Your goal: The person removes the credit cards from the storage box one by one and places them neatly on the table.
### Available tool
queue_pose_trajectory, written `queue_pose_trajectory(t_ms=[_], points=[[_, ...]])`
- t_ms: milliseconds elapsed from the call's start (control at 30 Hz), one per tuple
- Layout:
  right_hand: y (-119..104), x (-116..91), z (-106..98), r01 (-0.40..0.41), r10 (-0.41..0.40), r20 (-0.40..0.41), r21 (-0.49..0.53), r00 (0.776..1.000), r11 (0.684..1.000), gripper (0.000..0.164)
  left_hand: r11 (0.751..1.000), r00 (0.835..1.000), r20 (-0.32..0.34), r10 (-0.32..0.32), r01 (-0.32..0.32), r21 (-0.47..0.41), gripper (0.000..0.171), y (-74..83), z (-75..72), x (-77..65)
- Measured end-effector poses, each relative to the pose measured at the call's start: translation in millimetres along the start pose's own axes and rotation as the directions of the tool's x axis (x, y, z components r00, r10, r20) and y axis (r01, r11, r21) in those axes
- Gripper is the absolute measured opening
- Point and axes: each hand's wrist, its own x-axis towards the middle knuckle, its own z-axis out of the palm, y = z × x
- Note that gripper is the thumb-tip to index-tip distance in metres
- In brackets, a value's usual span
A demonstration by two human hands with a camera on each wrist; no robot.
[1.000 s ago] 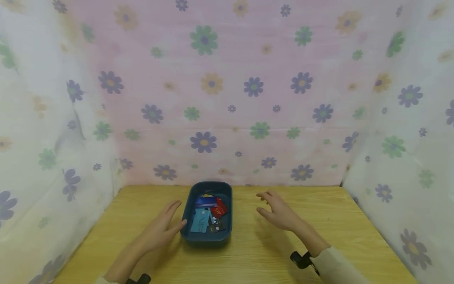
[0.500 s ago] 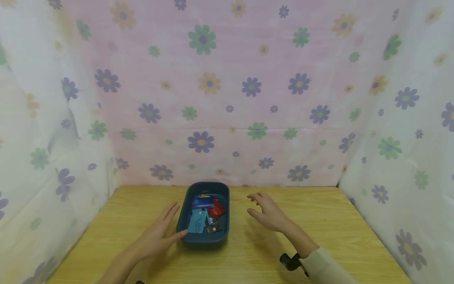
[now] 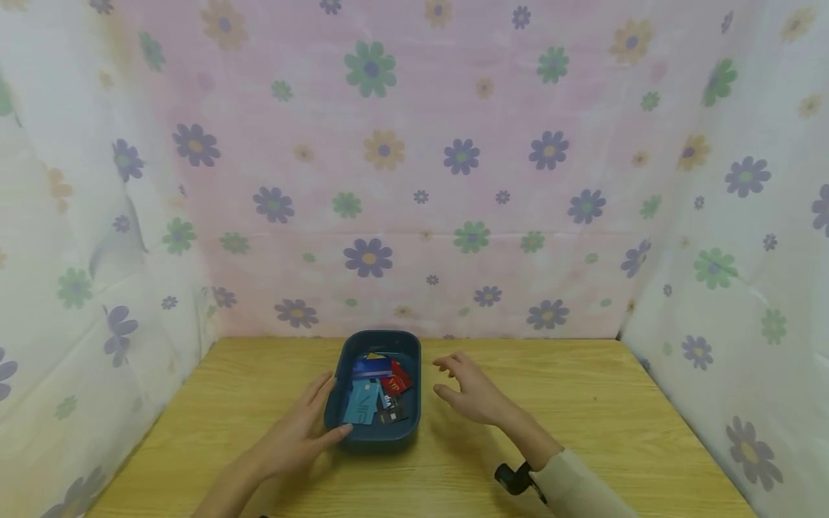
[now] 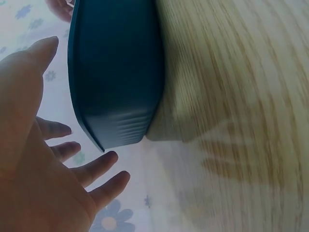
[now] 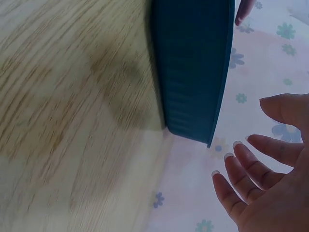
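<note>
A round-cornered dark teal bin (image 3: 388,433), its outer wall ridged near one end, sits on the wood-grain table (image 3: 583,417) with light-blue, dark-blue, red and black cards (image 3: 365,399) overlapping inside. The left hand (image 3: 298,428) and right hand (image 3: 471,394) flank it, fingers loosely extended.

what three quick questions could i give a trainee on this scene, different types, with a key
1. Multiple choice: which letters are printed on the red card?
a) NEW
b) VIP
c) BUS
2. True or false: the right hand is beside the blue tray without touching it.
3. Fill in the blank: the cards lie ______ the blue tray.

Key:
1. b
2. True; a gap shows between the fingertips and the tray wall in the right wrist view.
3. inside
</note>
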Motion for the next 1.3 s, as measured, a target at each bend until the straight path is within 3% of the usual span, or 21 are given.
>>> queue_pose_trajectory(t_ms=[533, 867, 1300], points=[[-13, 16, 17, -0.021, 0.019, 0.059, 0.039, 0.998, 0.999, 0.041, 0.996, 0.996, 0.029, -0.086, 0.085, 0.010, 0.108, 7.7, 8.9, 6.1], [-26, 24, 21, -0.032, 0.030, 0.077, 0.027, 0.997, 0.999, 0.043, 0.999, 1.000, 0.004, -0.022, 0.021, 0.047, 0.109, 4.4, 14.9, 9.8], [-26, 40, 32, -0.013, 0.009, 0.074, 0.048, 0.997, 0.999, 0.043, 0.999, 0.998, 0.034, -0.048, 0.048, 0.005, 0.114, 7.6, 14.8, 10.5]])
